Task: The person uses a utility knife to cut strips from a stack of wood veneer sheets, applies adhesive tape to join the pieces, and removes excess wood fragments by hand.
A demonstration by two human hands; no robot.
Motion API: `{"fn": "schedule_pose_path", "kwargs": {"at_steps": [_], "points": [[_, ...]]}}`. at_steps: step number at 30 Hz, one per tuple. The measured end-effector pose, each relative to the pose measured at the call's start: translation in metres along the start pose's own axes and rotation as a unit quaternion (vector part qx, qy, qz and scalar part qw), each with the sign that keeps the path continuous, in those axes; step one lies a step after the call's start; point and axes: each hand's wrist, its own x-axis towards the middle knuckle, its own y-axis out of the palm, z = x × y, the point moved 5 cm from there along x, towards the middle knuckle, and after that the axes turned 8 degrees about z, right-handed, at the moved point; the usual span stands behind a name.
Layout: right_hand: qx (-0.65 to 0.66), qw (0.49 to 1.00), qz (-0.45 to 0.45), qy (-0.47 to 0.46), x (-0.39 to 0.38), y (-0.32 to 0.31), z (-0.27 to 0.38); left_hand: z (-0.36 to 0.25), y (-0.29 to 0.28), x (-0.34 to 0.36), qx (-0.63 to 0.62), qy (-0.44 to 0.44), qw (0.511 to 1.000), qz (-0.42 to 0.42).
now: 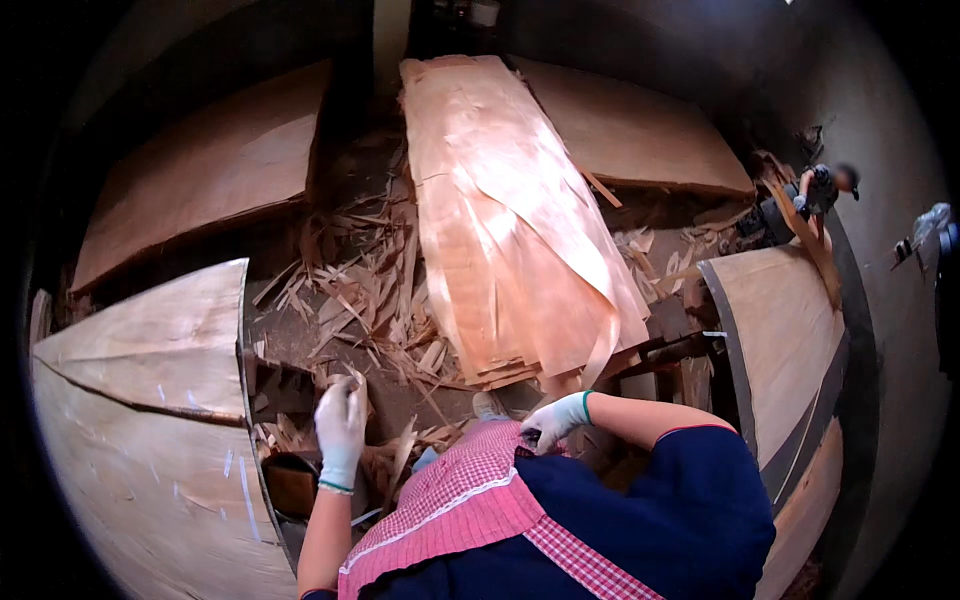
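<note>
A tall stack of thin wood veneer sheets (500, 250) lies in front of me, its near edges ragged and uneven. One loose narrow veneer strip (603, 345) hangs over the stack's near right corner, close above my right hand. My right hand (562, 418), in a white glove with a green cuff, is closed beside my pink checked apron (450, 485); something small and dark shows at its fingers. My left hand (342, 425), gloved alike, is raised left of the apron over the littered floor. Its fingers are curled together, and what they hold, if anything, is unclear.
Veneer scraps (365, 295) cover the floor left of the stack. Sheet piles stand at near left (150, 460), far left (210, 170), far right (630, 125) and right (775, 320). Another person (815, 195) works at the right, by a long wood strip (805, 240).
</note>
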Motion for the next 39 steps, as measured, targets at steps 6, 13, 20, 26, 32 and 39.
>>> {"fn": "schedule_pose_path", "kwargs": {"at_steps": [6,13,20,26,32,39], "points": [[0.073,0.996,-0.037,0.020,-0.061,0.000,-0.060,-0.101,0.164,0.079,-0.230,-0.089,0.917,0.314],[0.117,0.973,-0.178,-0.088,-0.120,0.051,-0.175,-0.211,0.406,0.129,-0.471,-0.202,0.697,0.501],[0.420,0.881,-0.161,-0.148,-0.127,0.102,-0.251,-0.266,0.473,0.163,-0.590,-0.245,0.703,0.311],[0.204,0.967,-0.086,-0.124,-0.135,0.053,-0.245,-0.274,0.283,0.152,-0.481,-0.109,0.820,0.289],[-0.036,0.992,0.051,-0.114,-0.073,-0.001,-0.227,-0.180,0.068,0.010,-0.588,-0.086,0.803,-0.031],[-0.082,0.988,0.130,-0.004,0.016,-0.025,-0.198,-0.143,-0.032,-0.228,-0.493,-0.042,0.817,-0.295]]}}
